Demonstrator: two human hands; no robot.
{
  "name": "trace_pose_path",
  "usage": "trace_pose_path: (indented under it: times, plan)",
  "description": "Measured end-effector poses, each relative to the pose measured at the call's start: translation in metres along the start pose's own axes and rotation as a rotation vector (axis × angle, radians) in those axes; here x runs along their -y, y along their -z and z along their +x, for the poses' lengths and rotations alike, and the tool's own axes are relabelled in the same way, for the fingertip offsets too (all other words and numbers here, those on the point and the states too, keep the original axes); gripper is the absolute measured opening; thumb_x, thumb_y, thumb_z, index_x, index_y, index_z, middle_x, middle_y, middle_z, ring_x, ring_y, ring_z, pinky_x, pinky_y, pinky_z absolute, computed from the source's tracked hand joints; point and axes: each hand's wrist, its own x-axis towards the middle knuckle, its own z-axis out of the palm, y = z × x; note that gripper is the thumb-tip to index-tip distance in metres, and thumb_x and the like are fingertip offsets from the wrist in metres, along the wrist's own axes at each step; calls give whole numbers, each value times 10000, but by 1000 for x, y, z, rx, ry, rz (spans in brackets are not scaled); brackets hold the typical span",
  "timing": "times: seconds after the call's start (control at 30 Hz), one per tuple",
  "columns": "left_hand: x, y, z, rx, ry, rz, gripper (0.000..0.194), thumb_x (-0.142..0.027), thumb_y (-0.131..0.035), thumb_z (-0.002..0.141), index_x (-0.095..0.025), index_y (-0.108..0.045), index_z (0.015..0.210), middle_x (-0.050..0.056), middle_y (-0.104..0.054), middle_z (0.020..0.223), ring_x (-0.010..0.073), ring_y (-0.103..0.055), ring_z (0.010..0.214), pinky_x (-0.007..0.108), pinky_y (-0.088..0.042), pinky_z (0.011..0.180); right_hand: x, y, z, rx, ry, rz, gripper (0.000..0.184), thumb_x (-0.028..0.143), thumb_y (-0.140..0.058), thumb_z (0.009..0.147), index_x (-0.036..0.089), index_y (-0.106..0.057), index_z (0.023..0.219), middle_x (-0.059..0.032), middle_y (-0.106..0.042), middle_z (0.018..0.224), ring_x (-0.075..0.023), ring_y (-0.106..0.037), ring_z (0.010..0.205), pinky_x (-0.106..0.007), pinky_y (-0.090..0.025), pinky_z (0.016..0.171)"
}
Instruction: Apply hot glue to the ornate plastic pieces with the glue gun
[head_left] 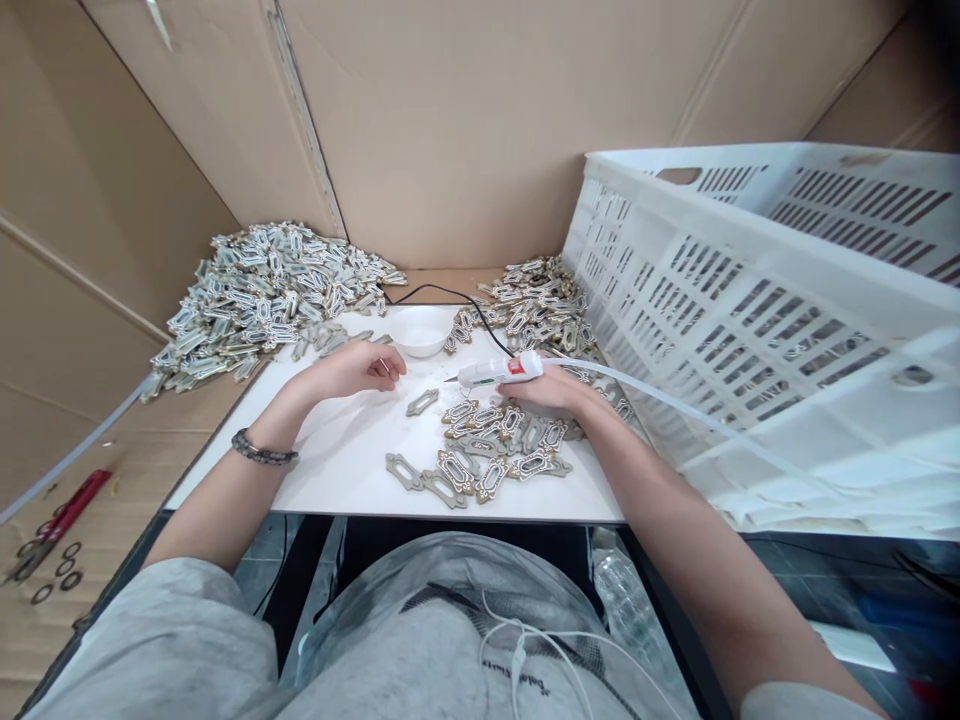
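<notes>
My right hand (551,388) grips a white glue gun (499,372) with a red label, its tip pointing left over the white board (337,460). A clear glue stick (645,392) trails from its back to the right. My left hand (360,368) rests on the board with fingers curled, pinching something too small to name. A single ornate metal plate (422,402) lies between the two hands. Several similar plates (487,445) lie spread below the gun.
A big heap of plates (255,295) lies at the back left, a smaller heap (536,300) at the back centre. A small white bowl (420,330) and a black cable (465,300) sit behind the hands. A white slotted crate (765,310) fills the right. Red pliers (64,520) and rings lie at left.
</notes>
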Motion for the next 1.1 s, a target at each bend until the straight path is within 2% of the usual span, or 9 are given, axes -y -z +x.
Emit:
trace_pose_path:
  times: [0.13, 0.27, 0.37, 0.5, 0.77, 1.0, 1.1]
  plan:
    - [-7, -6, 2, -118, 44, -83, 318, -421, -750, 702, -174, -674, 888, 51, -728, 778, 183, -684, 712, 275, -521, 661, 3, 1, -1, 5, -13, -9, 119, 311, -578, 722, 215, -530, 670, 8, -582, 678, -154, -520, 644, -277, -384, 600]
    - [-16, -24, 8, -225, 73, -164, 326, -424, -794, 646, -157, -649, 764, 49, -710, 693, 157, -652, 635, 243, -478, 592, 6, 1, -3, -6, -21, -5, 110, 305, -573, 726, 215, -536, 675, 11, -583, 684, -153, -520, 647, -277, -387, 605]
    - [-25, -39, 9, -197, 92, -192, 295, -405, -784, 651, -153, -640, 702, 34, -686, 631, 128, -611, 553, 218, -438, 527, 6, 2, -3, 0, -21, -3, 113, 302, -578, 722, 216, -532, 666, 10, -585, 683, -155, -528, 655, -279, -387, 607]
    - [-35, -49, 7, -139, 93, -136, 215, -351, -722, 742, -151, -655, 705, 19, -671, 563, 115, -602, 501, 206, -431, 515, 7, 3, -2, 0, -22, -22, 117, 300, -583, 723, 219, -526, 663, 4, -590, 691, -161, -540, 667, -285, -384, 606]
    - [-31, -53, 7, -218, 25, 69, 152, -281, -693, 772, -164, -670, 678, 10, -673, 571, 106, -570, 504, 211, -419, 504, 7, 3, -3, -4, -15, -15, 122, 312, -585, 724, 221, -526, 669, 2, -599, 695, -166, -543, 671, -284, -392, 607]
    - [-35, -53, 5, -169, 24, 250, 247, -361, -629, 858, -167, -694, 720, 36, -693, 656, 126, -571, 572, 251, -385, 559, 5, 2, -2, -7, -19, -20, 122, 318, -587, 722, 218, -533, 676, -1, -606, 728, -169, -554, 692, -288, -393, 623]
    - [-38, -54, 4, -143, 32, 300, 226, -383, -646, 848, -179, -714, 776, 39, -700, 725, 138, -578, 626, 260, -371, 575, 4, 2, -1, -1, -9, -17, 132, 321, -580, 729, 217, -525, 671, -2, -599, 714, -165, -545, 678, -288, -392, 617]
